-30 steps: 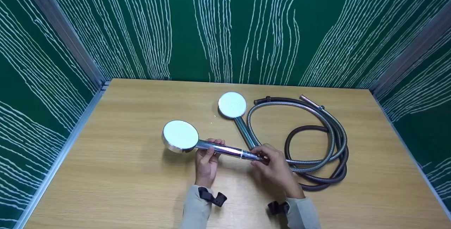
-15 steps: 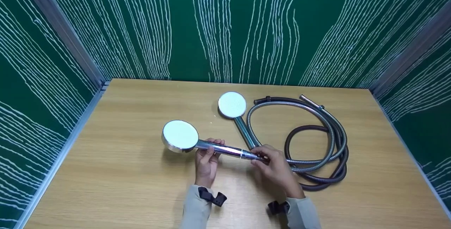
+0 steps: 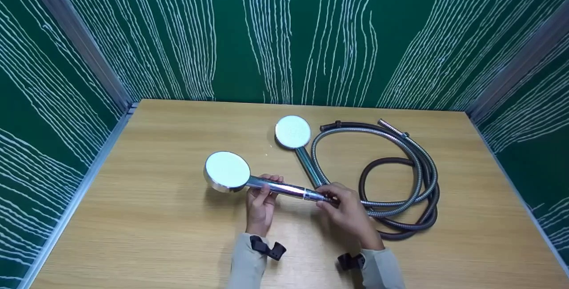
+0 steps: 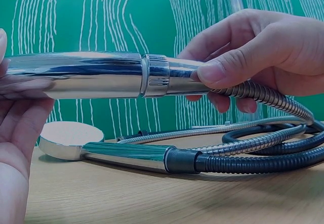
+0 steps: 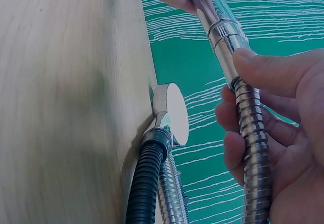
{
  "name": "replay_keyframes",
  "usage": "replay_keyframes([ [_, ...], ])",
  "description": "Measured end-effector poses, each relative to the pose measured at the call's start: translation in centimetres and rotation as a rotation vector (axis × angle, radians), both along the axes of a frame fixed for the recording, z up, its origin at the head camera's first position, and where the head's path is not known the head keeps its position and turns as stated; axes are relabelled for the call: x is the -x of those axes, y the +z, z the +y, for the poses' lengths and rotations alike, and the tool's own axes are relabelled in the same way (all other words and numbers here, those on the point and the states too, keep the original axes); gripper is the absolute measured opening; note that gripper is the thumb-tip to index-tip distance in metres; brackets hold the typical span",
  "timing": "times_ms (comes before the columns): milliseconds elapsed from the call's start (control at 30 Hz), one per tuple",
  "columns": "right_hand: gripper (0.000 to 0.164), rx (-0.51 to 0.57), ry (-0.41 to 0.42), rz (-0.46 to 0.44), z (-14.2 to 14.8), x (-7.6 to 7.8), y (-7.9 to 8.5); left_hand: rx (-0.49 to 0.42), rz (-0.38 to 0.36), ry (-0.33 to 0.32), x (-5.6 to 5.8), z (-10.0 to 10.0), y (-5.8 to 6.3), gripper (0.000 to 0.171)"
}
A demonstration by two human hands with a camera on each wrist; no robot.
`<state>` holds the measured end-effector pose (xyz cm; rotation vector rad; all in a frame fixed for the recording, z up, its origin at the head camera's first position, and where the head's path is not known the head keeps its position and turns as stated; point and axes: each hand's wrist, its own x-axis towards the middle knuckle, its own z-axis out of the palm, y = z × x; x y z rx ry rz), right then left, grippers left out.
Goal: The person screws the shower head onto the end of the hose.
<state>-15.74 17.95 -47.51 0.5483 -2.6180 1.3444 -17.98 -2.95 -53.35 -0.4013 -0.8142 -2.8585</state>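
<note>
A chrome shower head (image 3: 227, 172) with a round white face is held above the table, its handle pointing right. My left hand (image 3: 261, 204) grips the handle around its middle, thumb on top. At the handle's end, my right hand (image 3: 346, 211) pinches the chrome connector nut (image 4: 185, 76) of the silver metal shower hose (image 5: 250, 128). In the left wrist view the nut sits in line against the handle's ring, with no gap that I can make out. The threads are hidden.
A second shower head (image 3: 293, 132) lies behind on the wooden table (image 3: 155, 235), joined to a black hose (image 4: 263, 162). Silver and black hoses lie in overlapping coils (image 3: 431, 191) to the right. Green walls (image 3: 231, 35) with white lines stand at the back and sides.
</note>
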Motion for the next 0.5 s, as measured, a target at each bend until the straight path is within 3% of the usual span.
replay_keyframes([
  [200,0.032,-0.009,-0.025,-0.024,-0.2,-0.03,0.12,-0.006,-0.003,0.005,0.02,-0.01,-0.03,0.012],
  [500,0.038,0.004,-0.013,0.031,-0.18,0.13,-0.19,0.008,-0.014,0.011,0.01,-0.03,-0.03,0.012],
])
